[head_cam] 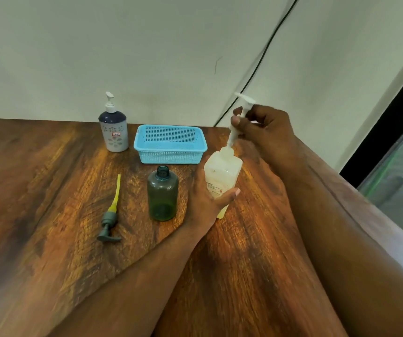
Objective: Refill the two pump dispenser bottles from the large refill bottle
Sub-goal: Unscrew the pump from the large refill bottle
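Both forearms reached in from six o'clock toward one o'clock. The left hand [206,203] was wrapped round something, thumb across its front, fingers hidden behind. The right hand [266,132], raised higher at one o'clock, had thumb and curled fingers in a pinching grip; its forearm ran back toward five o'clock.

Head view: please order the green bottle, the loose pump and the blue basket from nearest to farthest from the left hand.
From the left hand:
1. Green bottle, just left of it.
2. Blue basket, behind, near the wall.
3. Loose pump, lying far left.
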